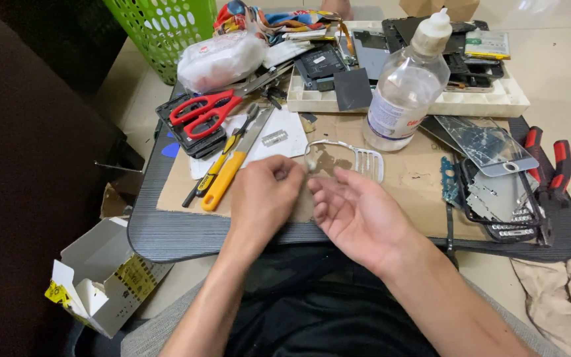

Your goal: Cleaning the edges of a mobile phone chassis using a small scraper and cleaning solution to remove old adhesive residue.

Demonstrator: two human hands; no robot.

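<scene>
My left hand (264, 196) is curled, its fingertips pinched on a small pale bit at the end of a thin white flat cable (350, 154) that arcs over the brown cardboard (408, 177). My right hand (358, 213) lies palm up and open just right of it, fingers pointing toward the left hand, holding nothing. Both hover over the near edge of a small dark lap table (166, 231).
Red-handled scissors (205, 111), a yellow-handled knife (229, 173) and a clear liquid bottle (404, 89) sit on the table. A white tray (477, 102) holds phone parts. Red-handled pliers (550, 162) and cracked screens lie right. A green basket (163, 26) stands behind, an open box (100, 281) lower left.
</scene>
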